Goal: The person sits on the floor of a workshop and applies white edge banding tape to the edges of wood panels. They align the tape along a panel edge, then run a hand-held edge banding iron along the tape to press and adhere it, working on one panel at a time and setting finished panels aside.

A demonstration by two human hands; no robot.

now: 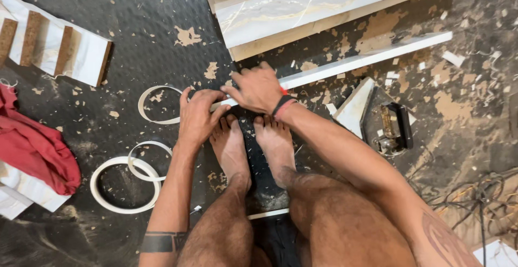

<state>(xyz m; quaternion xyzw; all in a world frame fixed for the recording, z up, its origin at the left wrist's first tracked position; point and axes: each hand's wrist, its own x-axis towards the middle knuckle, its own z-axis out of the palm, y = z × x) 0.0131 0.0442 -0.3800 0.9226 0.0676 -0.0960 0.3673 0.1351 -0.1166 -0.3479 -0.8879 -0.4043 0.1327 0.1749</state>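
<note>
While both hands (226,102) press one white strip (367,57), three tape coils (125,183) lie nearby.

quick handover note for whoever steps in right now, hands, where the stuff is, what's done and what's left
Left hand: pressed on the near end of the long white strip, fingers closed over it.
Right hand: flat on the same strip, just beside the left; both feet are braced right below.
White edge-band coils lie on the dark floor mat to the left; marbled panels lie beyond the strip.
Done: strip laid out, shavings scattered around.
Left: cannot tell how far the end is finished; the hands cover it.
</note>
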